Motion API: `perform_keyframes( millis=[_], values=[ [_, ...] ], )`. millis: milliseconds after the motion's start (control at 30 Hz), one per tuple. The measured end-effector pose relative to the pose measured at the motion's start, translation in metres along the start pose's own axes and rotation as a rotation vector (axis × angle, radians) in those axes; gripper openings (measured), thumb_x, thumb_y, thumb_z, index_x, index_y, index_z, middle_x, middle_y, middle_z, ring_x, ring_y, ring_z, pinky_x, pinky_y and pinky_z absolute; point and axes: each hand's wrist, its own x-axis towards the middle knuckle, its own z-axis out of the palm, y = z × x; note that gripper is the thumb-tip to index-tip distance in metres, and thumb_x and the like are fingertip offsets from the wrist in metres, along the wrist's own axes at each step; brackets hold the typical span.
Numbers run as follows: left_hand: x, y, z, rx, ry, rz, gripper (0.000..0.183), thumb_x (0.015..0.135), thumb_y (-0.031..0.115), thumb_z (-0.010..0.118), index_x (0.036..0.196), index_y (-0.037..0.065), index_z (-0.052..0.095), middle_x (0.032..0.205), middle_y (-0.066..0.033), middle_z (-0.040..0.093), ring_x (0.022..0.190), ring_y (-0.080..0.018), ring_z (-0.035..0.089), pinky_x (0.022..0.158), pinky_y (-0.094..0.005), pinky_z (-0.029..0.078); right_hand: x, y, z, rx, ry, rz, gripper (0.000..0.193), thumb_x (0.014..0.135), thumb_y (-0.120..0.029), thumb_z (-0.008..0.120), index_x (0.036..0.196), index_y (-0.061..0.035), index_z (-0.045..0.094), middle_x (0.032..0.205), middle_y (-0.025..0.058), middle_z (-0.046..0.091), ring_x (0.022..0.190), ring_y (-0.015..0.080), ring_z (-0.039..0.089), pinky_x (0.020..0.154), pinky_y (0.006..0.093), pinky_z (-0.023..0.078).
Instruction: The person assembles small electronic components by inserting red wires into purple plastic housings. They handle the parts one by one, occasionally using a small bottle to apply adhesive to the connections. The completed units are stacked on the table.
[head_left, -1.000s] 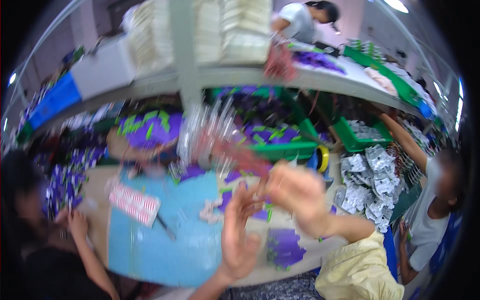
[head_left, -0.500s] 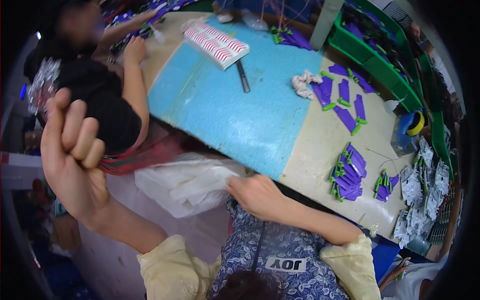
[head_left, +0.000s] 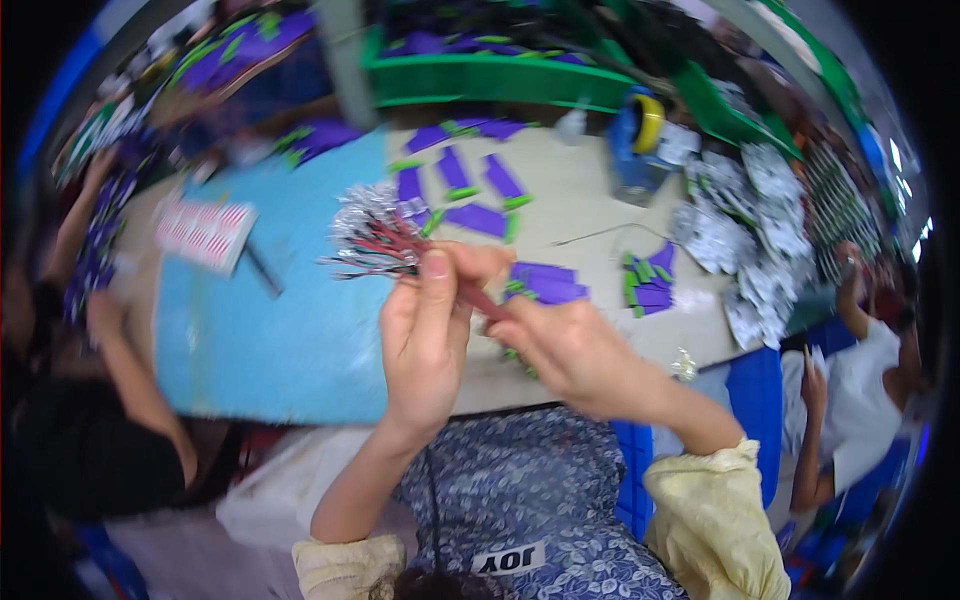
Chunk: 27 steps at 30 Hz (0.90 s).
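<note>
1. While half a second ago the left hand [head_left: 425,345] was raised far out to the person's left and the right hand [head_left: 575,345] was at a white plastic bag, both are now brought together in front of the body.
2. The bundle of red wires [head_left: 484,300] with silvery ends is between them, held in the air near the front edge of the work table [head_left: 270,350], ends pointing up and left.
3. The left thumb and fingers are clamped around it just behind the silvery ends; the right fingers are closed on the red length farther back.
4. For the work in hand, this appears to mean the bundle now has two-handed control, with the right hand freed from the bag.
5. On the dark blue leaf-print garment [head_left: 540,460], a white patch [head_left: 508,558] carries dark capital letters, upside down here.
6. The red-and-white striped box [head_left: 207,232] shows no writing clear enough to read; no brand can be made out.
</note>
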Motion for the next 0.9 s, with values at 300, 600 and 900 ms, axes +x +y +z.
perform_keyframes(
  millis=[300, 600, 900],
  values=[
    [0.058, -0.078, -0.015, 1.145, -0.633, 0.064, 0.03, 0.087, 0.009, 0.067, 0.116, 0.0, 0.067, 0.122, -0.0178, 0.066, 0.12, -0.038, 0.056, 0.103, -0.0442, 0.045, -0.04, 0.215, -0.107, -0.879, 0.03, 0.067, 0.021, 0.095, -0.026, 0.063, 0.096, -0.0057, 0.061, 0.081, 0.014, 0.061, 0.077, 0.0323, 0.061, 0.066, 0.0444, 0.045],
    [0.056, -0.081, -0.036, 1.152, -0.589, 0.024, 0.025, 0.078, 0.008, 0.077, 0.103, 0.006, 0.076, 0.113, -0.0129, 0.07, 0.108, -0.0306, 0.06, 0.094, -0.0403, 0.049, -0.023, 0.202, -0.031, -0.181, 0.383, 0.0, 0.021, 0.077, -0.011, 0.074, 0.093, -0.0025, 0.065, 0.092, 0.0122, 0.059, 0.092, 0.0295, 0.057, 0.082, 0.0408, 0.045],
    [0.072, -0.091, -0.047, 1.162, -0.637, 0.0, 0.032, 0.074, 0.013, 0.083, 0.105, 0.007, 0.076, 0.12, -0.0119, 0.066, 0.095, -0.0262, 0.065, 0.08, -0.0376, 0.055, 0.025, 0.127, -0.061, 0.011, 0.648, -0.123, 0.013, 0.083, 0.006, 0.071, 0.093, 0.0002, 0.064, 0.084, 0.0104, 0.063, 0.07, 0.0227, 0.06, 0.064, 0.0323, 0.048]
  ],
)
